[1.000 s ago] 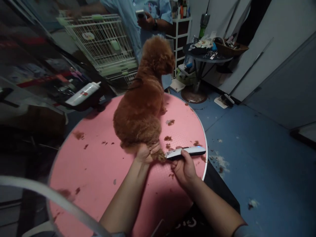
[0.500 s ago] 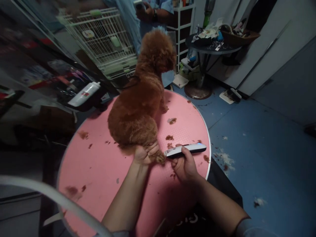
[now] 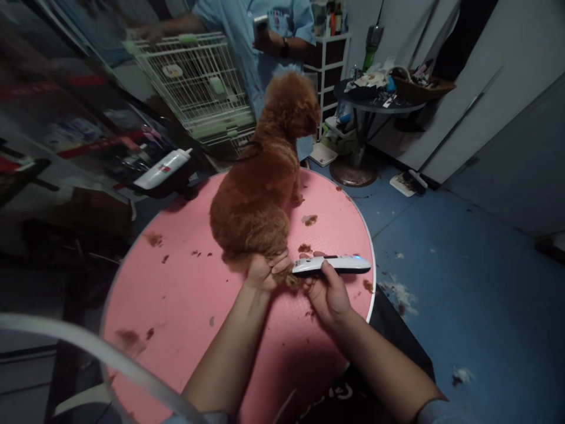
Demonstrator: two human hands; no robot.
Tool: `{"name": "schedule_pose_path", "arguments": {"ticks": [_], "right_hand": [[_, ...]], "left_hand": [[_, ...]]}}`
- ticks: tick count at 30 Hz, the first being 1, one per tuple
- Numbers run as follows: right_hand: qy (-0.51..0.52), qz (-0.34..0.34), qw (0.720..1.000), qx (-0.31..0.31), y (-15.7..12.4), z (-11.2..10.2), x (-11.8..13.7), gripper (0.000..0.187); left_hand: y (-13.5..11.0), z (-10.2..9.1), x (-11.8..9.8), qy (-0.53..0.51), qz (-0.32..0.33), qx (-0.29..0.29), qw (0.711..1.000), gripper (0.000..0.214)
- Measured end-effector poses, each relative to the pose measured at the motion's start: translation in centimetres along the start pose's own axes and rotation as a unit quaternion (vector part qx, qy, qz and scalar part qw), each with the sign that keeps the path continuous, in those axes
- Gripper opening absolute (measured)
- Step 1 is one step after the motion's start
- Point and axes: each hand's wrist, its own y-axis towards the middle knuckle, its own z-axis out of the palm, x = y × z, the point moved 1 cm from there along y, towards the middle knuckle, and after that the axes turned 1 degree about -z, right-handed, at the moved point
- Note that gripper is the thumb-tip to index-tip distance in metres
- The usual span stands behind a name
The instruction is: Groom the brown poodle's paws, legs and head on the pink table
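Note:
A brown curly-haired dog (image 3: 251, 194) sits on a round pink table (image 3: 176, 306), its back toward me and its head turned right. My left hand (image 3: 267, 271) is closed around the dog's hind leg just above the paw (image 3: 292, 281). In my right hand (image 3: 329, 291) lies a white and black hair clipper (image 3: 333, 264) with a blue light at its right end. The clipper's head is at the paw; whether it touches the fur I cannot tell. Tufts of cut brown hair (image 3: 304, 248) are scattered over the table.
Behind the dog, a person in a blue shirt (image 3: 256, 70) holds a phone (image 3: 261, 26) beside a white wire cage (image 3: 198, 88). A white bottle (image 3: 163, 169) is at the table's left. A dark side table (image 3: 375, 103) bears a basket (image 3: 421, 85). A pale curved bar (image 3: 101, 350) crosses the lower left.
The view has shifted, so the dog appears lower and further right. The clipper has turned more level and its head sits closer over the paw. My left hand keeps its grip on the leg.

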Motion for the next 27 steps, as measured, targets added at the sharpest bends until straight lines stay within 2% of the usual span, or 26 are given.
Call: {"name": "schedule_pose_path", "arguments": {"ticks": [4, 7, 10, 12, 15, 17, 21, 25, 27], "right_hand": [[-0.016, -0.026, 0.999, 0.012, -0.1, -0.6, -0.4, 0.03], [-0.057, -0.126, 0.99, 0.011, -0.5, -1.8, -0.5, 0.034], [-0.15, -0.247, 0.956, 0.06, -1.7, -2.6, -0.2, 0.035], [-0.214, -0.288, 0.927, 0.111, -2.6, -2.6, 0.2, 0.036], [-0.295, -0.309, 0.891, 0.157, -4.0, -2.2, 0.8, 0.042], [-0.323, -0.327, 0.874, 0.161, -4.6, -2.2, 1.1, 0.042], [-0.318, -0.362, 0.866, 0.132, -5.3, -2.9, 1.1, 0.038], [-0.321, -0.389, 0.85, 0.155, -5.3, -3.1, 0.6, 0.039], [-0.331, -0.381, 0.848, 0.16, -5.3, -3.0, 0.5, 0.039]], "left_hand": [[0.2, 0.1, 0.2, -0.007, -0.002, 0.003, 1.0, 0.031], [0.3, 0.2, 0.3, -0.006, 0.003, -0.009, 1.0, 0.03], [0.3, 0.5, 0.4, 0.012, -0.012, -0.014, 1.0, 0.029], [0.2, 0.9, 0.5, 0.01, -0.007, -0.009, 1.0, 0.028], [0.0, 1.3, 0.6, -0.002, 0.008, -0.014, 1.0, 0.025], [-0.1, 1.5, 0.6, -0.002, 0.011, -0.016, 1.0, 0.024], [0.1, 1.4, 0.5, -0.015, 0.014, -0.001, 1.0, 0.022], [0.4, 1.2, 0.6, -0.039, 0.025, 0.015, 0.999, 0.02], [0.4, 1.3, 0.7, -0.033, 0.022, 0.01, 0.999, 0.02]]}}
